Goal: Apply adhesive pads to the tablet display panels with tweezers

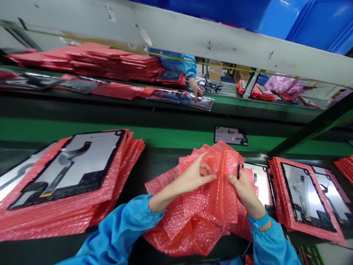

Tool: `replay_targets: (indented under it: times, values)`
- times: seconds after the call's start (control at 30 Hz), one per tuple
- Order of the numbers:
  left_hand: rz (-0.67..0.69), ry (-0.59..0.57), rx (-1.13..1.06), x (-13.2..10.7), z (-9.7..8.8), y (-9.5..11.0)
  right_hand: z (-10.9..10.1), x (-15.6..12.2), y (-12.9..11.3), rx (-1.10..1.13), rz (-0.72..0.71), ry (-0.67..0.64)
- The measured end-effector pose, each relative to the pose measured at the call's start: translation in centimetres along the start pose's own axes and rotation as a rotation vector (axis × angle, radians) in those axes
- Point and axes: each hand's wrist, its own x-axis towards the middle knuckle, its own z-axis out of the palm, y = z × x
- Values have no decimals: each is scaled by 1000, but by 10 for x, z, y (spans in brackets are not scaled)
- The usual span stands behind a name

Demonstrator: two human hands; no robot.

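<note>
My left hand [196, 176] pinches the top sheet of a loose heap of pink bubble-wrap bags [193, 217] in front of me. My right hand [244, 191] grips the same bag [223, 184] at its right edge, fingers curled round it. Both hands hold that bag upright above the heap. Part of a flat screen panel [259, 180] shows just behind my right hand.
A stack of pink bags topped by a screen panel [71, 169] lies at left. More panels on pink bags [306, 198] lie at right. One panel [231, 135] rests on the green belt. Across the belt, another person's hand [196, 90] touches bagged panels beside pink stacks [110, 62].
</note>
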Motion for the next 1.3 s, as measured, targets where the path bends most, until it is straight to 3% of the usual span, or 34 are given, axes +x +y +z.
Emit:
replay_targets:
  times: [0.1,0.23,0.33,0.4,0.53,0.63,0.8,0.87,0.97,1.03,1.17,1.3]
  values:
    - [19,45,-127,-16,-10,-5,-16,-2,-13,13,-14,30]
    - [29,188,2,-33,-32,-7,-38,13,-38,-202,27,-39]
    - [113,389,283,-18,-37,-14,-43,47,-48,-513,14,-179]
    - [138,439,440,5,-35,-18,-44,76,-47,-681,-1,-263]
    - [92,367,570,51,-28,-21,-47,120,-30,-834,-41,-237]
    - [59,231,628,65,-27,-20,-57,136,-16,-959,-57,-135]
    - [71,56,660,44,-49,-17,-80,145,3,-1150,-24,63]
    - [56,58,698,33,-60,-17,-84,146,8,-1195,-15,85]
    - [5,154,773,30,-68,-20,-80,146,11,-1247,-11,96]
    - [-31,195,795,36,-66,-24,-73,147,10,-1264,-32,96]
    - [-51,129,780,48,-55,-25,-63,144,-7,-1232,-123,36]
    - [2,60,710,28,-47,-9,-62,117,-44,-1121,-190,-59]
